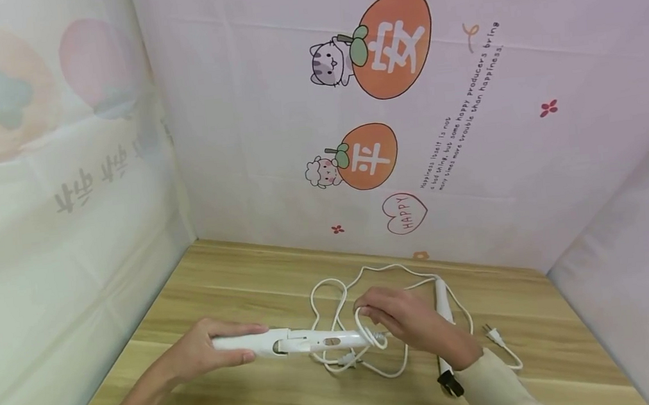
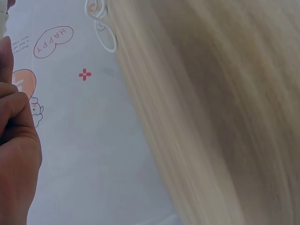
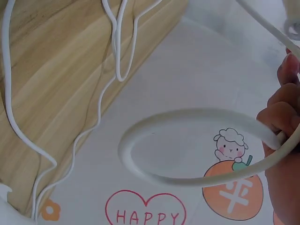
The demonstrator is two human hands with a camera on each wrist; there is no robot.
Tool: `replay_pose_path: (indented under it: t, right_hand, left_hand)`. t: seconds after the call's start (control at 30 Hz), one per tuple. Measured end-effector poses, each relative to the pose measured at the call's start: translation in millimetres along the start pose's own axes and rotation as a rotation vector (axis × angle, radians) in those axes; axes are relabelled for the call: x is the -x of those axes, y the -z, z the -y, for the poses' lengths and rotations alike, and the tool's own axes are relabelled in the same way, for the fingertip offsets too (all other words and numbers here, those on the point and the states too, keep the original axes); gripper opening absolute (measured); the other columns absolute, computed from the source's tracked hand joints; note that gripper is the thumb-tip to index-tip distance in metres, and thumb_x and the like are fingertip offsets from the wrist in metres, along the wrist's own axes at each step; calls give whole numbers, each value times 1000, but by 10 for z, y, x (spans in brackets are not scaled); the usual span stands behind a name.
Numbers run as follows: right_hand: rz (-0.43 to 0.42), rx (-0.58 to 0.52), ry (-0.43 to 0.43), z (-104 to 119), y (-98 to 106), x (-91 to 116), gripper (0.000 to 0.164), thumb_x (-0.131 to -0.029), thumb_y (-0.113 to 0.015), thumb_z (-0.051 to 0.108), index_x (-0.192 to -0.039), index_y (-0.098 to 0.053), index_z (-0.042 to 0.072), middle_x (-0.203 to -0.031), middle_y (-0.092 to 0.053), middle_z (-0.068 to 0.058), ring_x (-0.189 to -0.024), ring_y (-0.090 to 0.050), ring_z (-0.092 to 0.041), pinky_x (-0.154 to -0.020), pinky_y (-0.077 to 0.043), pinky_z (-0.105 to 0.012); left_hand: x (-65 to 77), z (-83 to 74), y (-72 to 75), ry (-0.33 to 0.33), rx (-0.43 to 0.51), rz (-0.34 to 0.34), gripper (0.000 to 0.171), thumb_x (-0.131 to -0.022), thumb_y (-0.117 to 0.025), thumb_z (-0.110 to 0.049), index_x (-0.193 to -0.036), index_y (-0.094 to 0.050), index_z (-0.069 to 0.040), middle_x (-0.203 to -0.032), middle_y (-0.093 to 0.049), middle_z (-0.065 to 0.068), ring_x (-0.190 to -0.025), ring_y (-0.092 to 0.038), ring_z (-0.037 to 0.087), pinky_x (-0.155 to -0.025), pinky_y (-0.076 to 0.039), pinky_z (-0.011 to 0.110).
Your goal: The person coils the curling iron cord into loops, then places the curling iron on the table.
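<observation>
A white hair straightener (image 1: 264, 343) is held level over the table, its cord end pointing right. My left hand (image 1: 201, 351) grips its left end, thumb on one side and fingers on the other. Beside the cord end, my right hand (image 1: 404, 321) pinches the white cord (image 1: 358, 320), which bends in a loop there. In the right wrist view that cord loop (image 3: 126, 147) stands out large from the curled fingers (image 3: 281, 112). Only part of the left hand (image 2: 18, 140) shows at the edge of the left wrist view.
Behind the straightener, more white cord (image 1: 327, 281) lies in loose loops on the wooden table (image 1: 238, 274). A second white wand-like appliance (image 1: 442, 298) lies at right, partly hidden by my right forearm. Farther right rests a two-pin plug (image 1: 494, 335). Printed cloth walls (image 1: 249, 138) enclose the table.
</observation>
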State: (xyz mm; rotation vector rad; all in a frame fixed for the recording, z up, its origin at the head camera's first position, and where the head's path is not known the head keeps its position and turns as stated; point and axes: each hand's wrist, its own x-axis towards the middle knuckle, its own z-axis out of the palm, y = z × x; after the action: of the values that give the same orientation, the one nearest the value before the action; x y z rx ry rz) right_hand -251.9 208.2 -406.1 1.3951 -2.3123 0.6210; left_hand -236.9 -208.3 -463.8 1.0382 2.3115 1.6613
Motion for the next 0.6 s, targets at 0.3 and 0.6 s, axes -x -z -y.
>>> replay_pose_path:
  t: [0.3,0.6]
  right_hand:
    - [25,-158,-129,41,-104,43,19,-101,-68,-3,-104,-75,14,-83,-72,4,-76,-58,4,-69,-55,-22]
    - [-91,104,-278,275,-235,8,26,-106,-70,9,-82,-65,19,-67,-54,14,-61,-35,10,-52,-35,-15]
  left_hand:
    - [7,79,-95,-50,242,-19,43,-97,-75,4,-136,-78,-14,-124,-81,-6,-84,-67,1,-65,-57,21]
    - [-91,30,-296,-24,162,-238,41,-98,-78,-1,-138,-72,0,-133,-77,-13,-91,-67,8,-70,-59,25]
